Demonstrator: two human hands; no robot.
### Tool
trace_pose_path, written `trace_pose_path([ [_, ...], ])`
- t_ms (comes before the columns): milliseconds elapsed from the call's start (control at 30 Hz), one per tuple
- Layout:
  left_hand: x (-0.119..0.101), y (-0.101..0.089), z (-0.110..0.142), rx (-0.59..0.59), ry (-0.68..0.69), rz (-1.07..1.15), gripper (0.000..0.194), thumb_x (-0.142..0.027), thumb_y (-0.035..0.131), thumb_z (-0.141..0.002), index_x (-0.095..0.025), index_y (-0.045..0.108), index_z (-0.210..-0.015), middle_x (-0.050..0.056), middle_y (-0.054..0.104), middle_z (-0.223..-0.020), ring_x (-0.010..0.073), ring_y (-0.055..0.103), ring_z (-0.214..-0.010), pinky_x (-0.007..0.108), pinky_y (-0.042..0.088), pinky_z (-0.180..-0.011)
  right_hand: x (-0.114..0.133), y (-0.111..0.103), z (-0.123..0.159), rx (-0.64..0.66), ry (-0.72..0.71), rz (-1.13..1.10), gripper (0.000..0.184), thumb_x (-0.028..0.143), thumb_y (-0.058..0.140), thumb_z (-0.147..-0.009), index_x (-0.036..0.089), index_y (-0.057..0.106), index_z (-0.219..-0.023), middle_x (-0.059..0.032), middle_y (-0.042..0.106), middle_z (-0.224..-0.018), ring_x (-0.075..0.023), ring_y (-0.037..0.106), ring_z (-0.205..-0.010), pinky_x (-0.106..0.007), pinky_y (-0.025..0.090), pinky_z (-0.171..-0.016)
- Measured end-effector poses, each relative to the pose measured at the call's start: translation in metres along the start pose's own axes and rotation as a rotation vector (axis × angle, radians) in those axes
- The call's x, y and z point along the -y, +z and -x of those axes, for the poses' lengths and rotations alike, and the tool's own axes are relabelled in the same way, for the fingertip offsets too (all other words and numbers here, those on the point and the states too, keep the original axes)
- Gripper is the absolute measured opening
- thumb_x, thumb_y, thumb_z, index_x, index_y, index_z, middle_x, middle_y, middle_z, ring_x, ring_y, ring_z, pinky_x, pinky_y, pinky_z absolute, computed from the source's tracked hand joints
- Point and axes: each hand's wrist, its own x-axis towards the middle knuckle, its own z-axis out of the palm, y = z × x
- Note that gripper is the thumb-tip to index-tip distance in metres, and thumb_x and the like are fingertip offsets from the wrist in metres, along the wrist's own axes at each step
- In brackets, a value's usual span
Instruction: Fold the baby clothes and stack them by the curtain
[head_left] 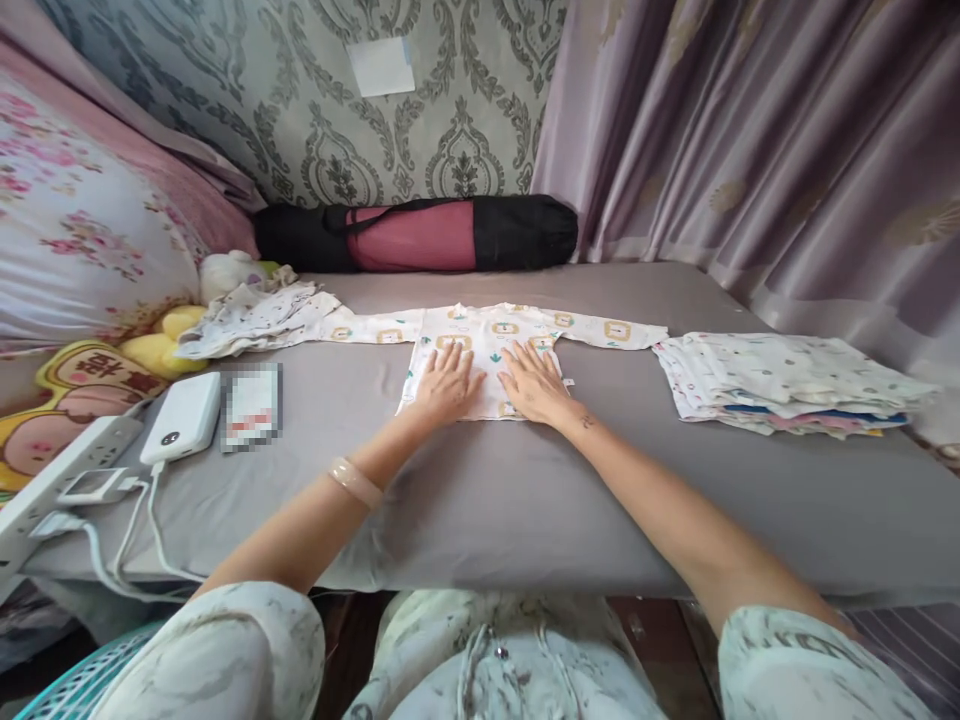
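A small long-sleeved baby shirt [491, 350], white with a printed animal pattern, lies spread flat with both sleeves stretched out sideways. On its left half rests my left hand [448, 383], palm down with fingers extended. My right hand [534, 382] lies flat on the right half in the same way. Neither hand grips the cloth. The end of the left sleeve reaches a loose heap of pale printed clothes [259, 318]. Near the right cuff sits a stack of folded clothes [787, 375].
The surface has a grey cover [525, 510]. At the left are a white power bank [181, 415], a power strip [67, 480] with cables, a blurred-out card [252, 407] and plush toys [169, 340]. A black and red long bag [416, 235] lies along the wall. Curtains [720, 150] hang at the right.
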Motion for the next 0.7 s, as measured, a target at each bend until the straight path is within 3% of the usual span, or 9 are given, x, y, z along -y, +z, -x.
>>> trace_pose_path([
  [100, -0.020, 0.003, 0.012, 0.127, 0.037, 0.055, 0.063, -0.049, 0.017, -0.099, -0.015, 0.032, -0.150, 0.013, 0.025, -0.159, 0.0293, 0.016, -0.148, 0.049, 0.014, -0.119, 0.017, 0.007, 0.009, 0.075, -0.007, -0.004, 0.059, 0.041, 0.024, -0.099, 0.017, 0.031, -0.152, -0.0107, 0.019, -0.161, -0.0289, 0.012, -0.148, -0.053, 0.007, -0.118],
  [200, -0.023, 0.006, 0.018, 0.173, 0.030, 0.078, 0.065, -0.049, 0.016, -0.099, -0.014, 0.028, -0.152, 0.014, 0.020, -0.160, 0.0305, 0.014, -0.148, 0.051, 0.014, -0.118, 0.021, 0.010, 0.012, 0.084, 0.003, 0.016, 0.058, 0.040, 0.026, -0.099, 0.016, 0.031, -0.152, -0.0119, 0.019, -0.161, -0.0286, 0.012, -0.148, -0.053, 0.004, -0.117],
  [367, 0.001, 0.004, 0.022, 0.168, 0.049, 0.091, 0.067, -0.055, 0.022, -0.097, -0.016, 0.028, -0.152, 0.013, 0.022, -0.160, 0.0284, 0.014, -0.148, 0.048, 0.015, -0.118, 0.011, 0.001, 0.015, 0.130, 0.007, 0.002, 0.060, 0.046, 0.025, -0.099, 0.018, 0.030, -0.153, -0.0119, 0.016, -0.161, -0.0281, 0.011, -0.148, -0.051, 0.006, -0.118],
  [533, 0.036, 0.008, 0.034, 0.107, -0.075, 0.050, 0.067, -0.056, 0.024, -0.096, -0.018, 0.030, -0.151, 0.013, 0.023, -0.159, 0.0280, 0.017, -0.148, 0.049, 0.016, -0.117, -0.005, -0.004, 0.025, 0.129, 0.053, -0.021, 0.062, 0.049, 0.022, -0.100, 0.019, 0.025, -0.154, -0.0106, 0.015, -0.162, -0.0261, 0.009, -0.149, -0.049, 0.006, -0.119],
  [700, 0.045, 0.012, 0.035, 0.154, -0.054, 0.003, 0.067, -0.052, 0.021, -0.097, -0.015, 0.026, -0.153, 0.014, 0.020, -0.160, 0.0285, 0.014, -0.149, 0.052, 0.017, -0.116, -0.004, -0.004, 0.029, 0.141, 0.063, -0.038, 0.062, 0.048, 0.022, -0.100, 0.019, 0.024, -0.154, -0.0114, 0.016, -0.161, -0.0269, 0.009, -0.149, -0.050, 0.005, -0.119],
])
